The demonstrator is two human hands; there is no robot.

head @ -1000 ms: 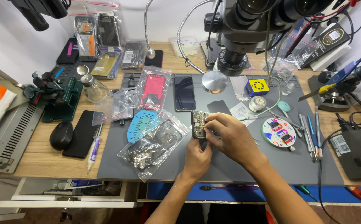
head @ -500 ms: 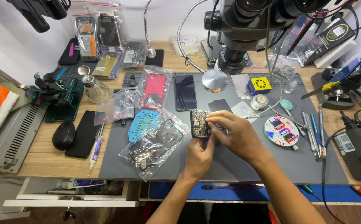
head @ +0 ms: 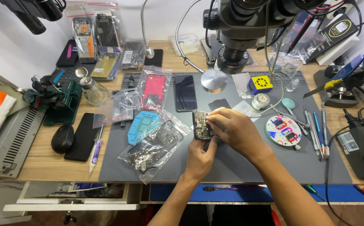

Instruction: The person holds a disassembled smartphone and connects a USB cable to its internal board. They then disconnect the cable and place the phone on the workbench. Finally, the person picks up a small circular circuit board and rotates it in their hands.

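The left hand (head: 199,155) grips the opened phone (head: 200,124) from below. The right hand (head: 232,130) pinches its upper edge, above the grey mat (head: 240,167).

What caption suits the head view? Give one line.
Both hands, left hand and right hand, hold an opened phone over a grey mat.

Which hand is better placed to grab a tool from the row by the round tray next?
Probably the right hand: it works atop the opened phone, on the side toward the tools. The left hand supports the phone from below.
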